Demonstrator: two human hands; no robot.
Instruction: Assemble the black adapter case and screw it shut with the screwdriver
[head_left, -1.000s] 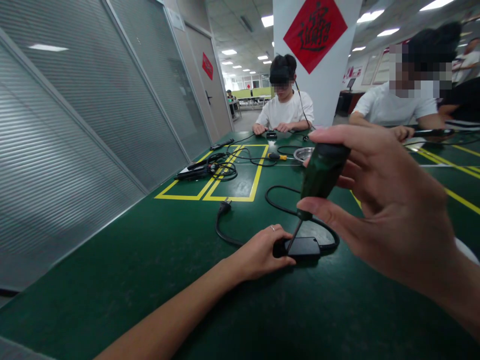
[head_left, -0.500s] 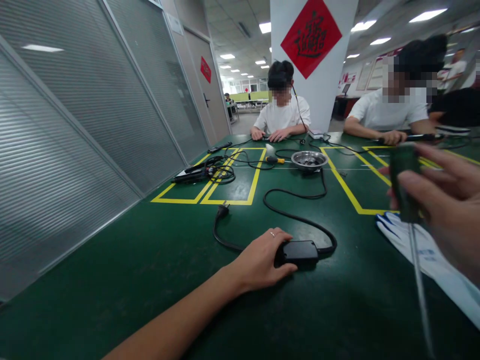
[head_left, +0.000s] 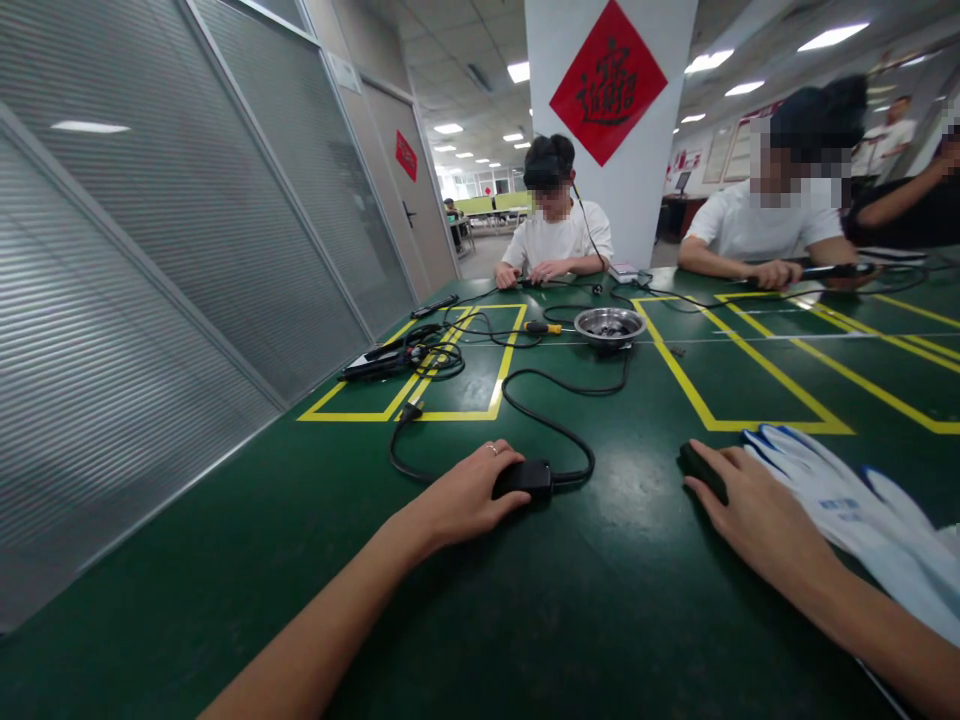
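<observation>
My left hand [head_left: 476, 490] lies on the green table with its fingers and thumb closed around one end of a small black box [head_left: 534, 478]. Black cable leaves the box on both sides, one length ending in a two-pin plug [head_left: 412, 411]. My right hand [head_left: 750, 505] rests at the right, gripping the dark green handle of a screwdriver [head_left: 705, 470] close to the tabletop. Most of the screwdriver's shaft is hidden under my right forearm; a thin piece shows at the bottom edge. White gloves with blue trim [head_left: 840, 505] lie beside that hand.
A metal bowl [head_left: 609, 326] holding small dark parts stands ahead, with a yellow-and-black screwdriver [head_left: 543, 328] to its left. Coiled black cables [head_left: 442, 358] lie at the left within yellow tape outlines [head_left: 510, 362]. Two people sit across the table handling black items.
My right hand has lowered the screwdriver from a raised position to the tabletop, moving left. My left hand and the black box have shifted left in view, still together.
</observation>
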